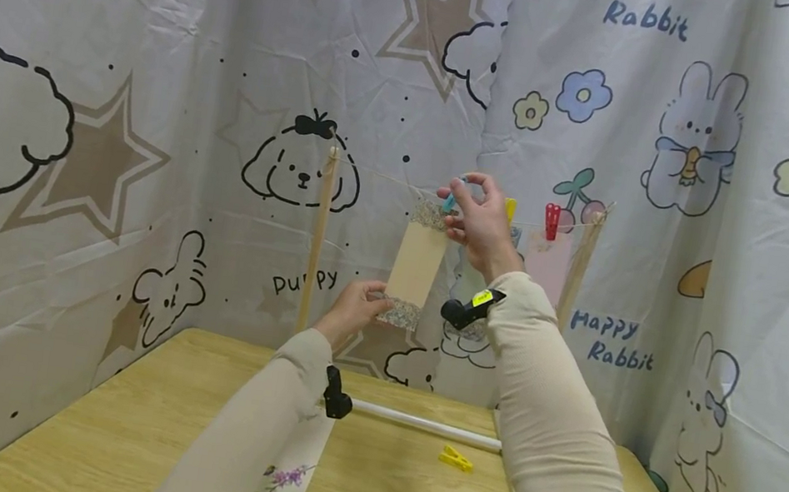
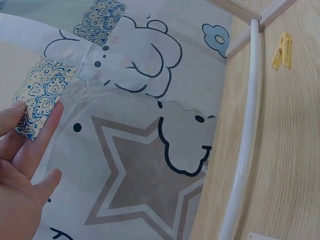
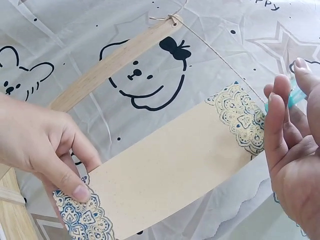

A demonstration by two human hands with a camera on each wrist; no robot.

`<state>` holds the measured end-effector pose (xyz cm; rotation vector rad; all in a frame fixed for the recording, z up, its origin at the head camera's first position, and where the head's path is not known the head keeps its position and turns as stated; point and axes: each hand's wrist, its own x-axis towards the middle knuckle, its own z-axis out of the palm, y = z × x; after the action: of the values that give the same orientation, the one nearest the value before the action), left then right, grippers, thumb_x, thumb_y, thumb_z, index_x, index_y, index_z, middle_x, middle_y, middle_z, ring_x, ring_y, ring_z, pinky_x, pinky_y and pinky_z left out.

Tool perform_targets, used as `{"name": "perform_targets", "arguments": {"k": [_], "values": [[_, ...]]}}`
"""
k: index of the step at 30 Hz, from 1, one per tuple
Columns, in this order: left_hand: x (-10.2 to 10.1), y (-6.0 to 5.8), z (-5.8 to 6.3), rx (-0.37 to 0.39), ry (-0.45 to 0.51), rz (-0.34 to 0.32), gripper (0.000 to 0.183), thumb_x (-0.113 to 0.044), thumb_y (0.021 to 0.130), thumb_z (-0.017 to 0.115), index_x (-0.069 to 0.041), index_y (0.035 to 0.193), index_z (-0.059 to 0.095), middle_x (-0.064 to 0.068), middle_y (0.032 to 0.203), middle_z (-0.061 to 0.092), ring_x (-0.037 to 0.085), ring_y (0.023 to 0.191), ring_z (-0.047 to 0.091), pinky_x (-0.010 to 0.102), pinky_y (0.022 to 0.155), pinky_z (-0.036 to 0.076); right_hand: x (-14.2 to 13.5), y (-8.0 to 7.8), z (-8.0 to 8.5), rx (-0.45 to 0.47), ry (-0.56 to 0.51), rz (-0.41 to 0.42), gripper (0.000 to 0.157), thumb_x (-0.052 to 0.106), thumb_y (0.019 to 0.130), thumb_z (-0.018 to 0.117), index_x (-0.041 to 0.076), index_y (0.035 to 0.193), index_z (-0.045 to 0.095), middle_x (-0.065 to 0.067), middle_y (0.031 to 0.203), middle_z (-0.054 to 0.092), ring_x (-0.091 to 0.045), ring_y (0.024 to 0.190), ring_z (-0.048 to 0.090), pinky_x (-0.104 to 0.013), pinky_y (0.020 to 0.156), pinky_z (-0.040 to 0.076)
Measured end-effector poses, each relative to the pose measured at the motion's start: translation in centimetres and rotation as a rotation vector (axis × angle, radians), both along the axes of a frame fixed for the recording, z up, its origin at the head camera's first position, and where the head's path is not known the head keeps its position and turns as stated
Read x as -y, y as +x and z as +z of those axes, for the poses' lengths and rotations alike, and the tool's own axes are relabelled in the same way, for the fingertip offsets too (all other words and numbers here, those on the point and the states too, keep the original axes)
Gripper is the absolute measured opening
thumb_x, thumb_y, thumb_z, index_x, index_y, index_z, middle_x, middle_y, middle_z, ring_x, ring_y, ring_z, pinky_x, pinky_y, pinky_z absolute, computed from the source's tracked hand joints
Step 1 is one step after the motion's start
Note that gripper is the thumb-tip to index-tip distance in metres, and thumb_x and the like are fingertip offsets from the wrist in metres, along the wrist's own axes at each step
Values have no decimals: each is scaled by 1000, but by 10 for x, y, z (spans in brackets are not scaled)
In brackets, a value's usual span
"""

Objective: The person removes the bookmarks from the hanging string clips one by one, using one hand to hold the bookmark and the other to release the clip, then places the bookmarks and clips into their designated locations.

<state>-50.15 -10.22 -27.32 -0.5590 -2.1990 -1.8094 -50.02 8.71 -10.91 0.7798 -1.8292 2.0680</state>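
Note:
A cream card with blue-and-gold lace-patterned ends hangs against the string between two wooden posts. My left hand pinches its lower patterned end, thumb in front and fingers behind. At the upper corner, my right hand holds a light blue clothespin between thumb and fingers, right at the string. Further right along the string, a yellow clothespin shows beside the right hand, above another patterned card partly hidden by that arm. A red clothespin grips a pink card.
The left post and right post carry the string. A white rod runs low across the frame. On the wooden table lie a loose yellow clothespin and a flower-printed card, partly under the left forearm. Printed curtains stand behind.

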Motion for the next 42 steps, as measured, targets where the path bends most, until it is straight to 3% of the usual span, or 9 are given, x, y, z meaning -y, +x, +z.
{"name": "perform_targets", "arguments": {"k": [8, 13, 19, 27, 32, 37, 42], "values": [[1, 3, -2, 13, -16, 11, 43, -5, 104, 63, 5, 144, 55, 24, 126, 66, 36, 114, 66, 42, 90, 57, -3, 1, -5, 23, 4, 51, 33, 28, 105, 63, 18, 132, 47, -25, 137, 60, -8, 50, 59, -18, 46, 49], [2, 4, -1, 14, -9, -6, 45, -5, 104, 63, 6, 146, 52, 25, 128, 65, 37, 116, 64, 41, 90, 57, -5, 3, -7, 22, -14, 57, 39, 28, 105, 64, 16, 137, 46, -21, 130, 66, -9, 50, 59, -19, 47, 50], [3, 5, -2, -4, -10, -1, 39, -2, 103, 63, 6, 141, 57, 24, 124, 67, 36, 114, 66, 45, 91, 57, -7, 5, -10, 15, -17, 62, 34, 27, 105, 64, 17, 133, 49, -15, 122, 70, -10, 49, 59, -19, 47, 50], [3, 7, -6, -12, 14, -24, 28, 0, 101, 65, 8, 129, 65, 22, 115, 71, 33, 108, 68, 37, 83, 59, -11, 6, -17, 19, 18, 75, 34, 28, 104, 66, 16, 132, 51, -12, 118, 72, -10, 51, 59, -20, 48, 51], [3, 8, -11, -3, 54, -57, 28, 2, 102, 62, 8, 129, 65, 21, 114, 70, 33, 107, 68, 41, 86, 59, -16, 5, -22, 31, 74, 66, 28, 29, 104, 66, 18, 126, 54, -10, 115, 74, -10, 51, 59, -21, 48, 51], [3, 10, -14, -6, 80, -79, 26, 4, 103, 60, 9, 128, 64, 21, 114, 68, 34, 106, 67, 47, 90, 58, -19, 6, -25, 35, 64, 88, 31, 29, 103, 67, 16, 128, 53, -11, 116, 74, -11, 50, 59, -20, 46, 49], [4, 10, -17, -5, 65, -78, 27, 4, 102, 62, 9, 129, 64, 22, 115, 68, 34, 108, 67, 45, 90, 58, -22, 6, -27, 36, 72, 85, 29, 29, 104, 66, 18, 127, 54, -11, 117, 74, -11, 50, 60, -20, 45, 48]]}}
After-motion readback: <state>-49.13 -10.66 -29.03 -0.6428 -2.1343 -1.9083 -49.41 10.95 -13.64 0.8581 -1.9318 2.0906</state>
